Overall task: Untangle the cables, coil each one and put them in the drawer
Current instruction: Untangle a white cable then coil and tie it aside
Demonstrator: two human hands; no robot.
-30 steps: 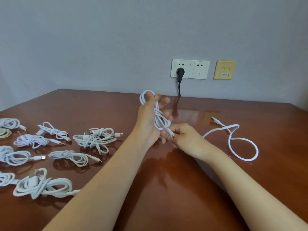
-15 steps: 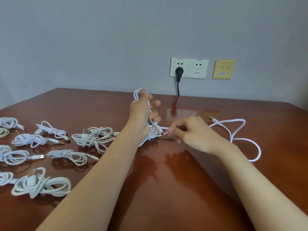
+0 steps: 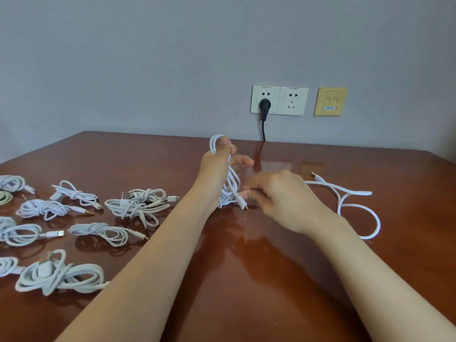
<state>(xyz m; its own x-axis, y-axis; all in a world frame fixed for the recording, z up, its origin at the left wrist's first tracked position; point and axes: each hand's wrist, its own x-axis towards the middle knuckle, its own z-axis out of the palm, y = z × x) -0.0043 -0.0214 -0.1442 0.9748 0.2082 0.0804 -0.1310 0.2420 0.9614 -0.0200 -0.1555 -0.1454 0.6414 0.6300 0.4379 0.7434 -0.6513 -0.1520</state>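
Gripping the coiled white cable [image 3: 230,186] in the left hand [image 3: 216,174], thumb through its top loop, above mid-table [image 3: 246,280]; pinching its plug end [image 3: 241,201] with the right hand [image 3: 278,201]. Best to wrap that end snugly round the bundle without slackening the loops.

Nothing legible: tiny print on white wall sockets [image 3: 279,100] and blue label [image 3: 330,108] on yellow wall plate [image 3: 330,95], too blurred.

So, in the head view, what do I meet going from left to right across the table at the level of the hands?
First the bundle with jack plug → bundle with USB plug → left hand, gripping the coiled cable → right hand, pinching that cable's end → loose cable.
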